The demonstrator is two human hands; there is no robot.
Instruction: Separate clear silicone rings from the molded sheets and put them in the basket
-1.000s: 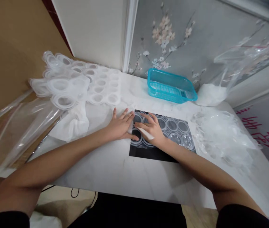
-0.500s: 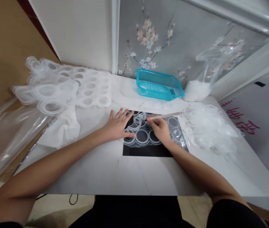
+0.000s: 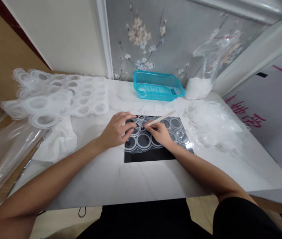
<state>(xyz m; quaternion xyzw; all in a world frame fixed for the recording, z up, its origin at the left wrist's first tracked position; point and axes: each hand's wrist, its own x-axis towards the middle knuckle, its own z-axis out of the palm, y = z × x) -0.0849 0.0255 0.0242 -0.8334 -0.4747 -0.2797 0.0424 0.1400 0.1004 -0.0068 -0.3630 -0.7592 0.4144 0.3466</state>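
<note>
on the black square mat (image 3: 145,156), the left hand (image 3: 116,131), flat half a second ago, now curls its fingers onto the clear ringed plastic sheet (image 3: 155,134) while the right hand (image 3: 159,132) keeps pinching the thin pale stick (image 3: 160,118), so peeling seems underway.

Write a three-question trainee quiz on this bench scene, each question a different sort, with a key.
1. True or false: the right hand holds a thin stick.
2. What does the left hand rest on? A) the blue basket B) the clear sheet of rings on the black mat C) the bag of white powder
3. Fill in: the stack of white ring sheets lies on the person's ____ side.

Key: 1 true; 2 B; 3 left.
</note>
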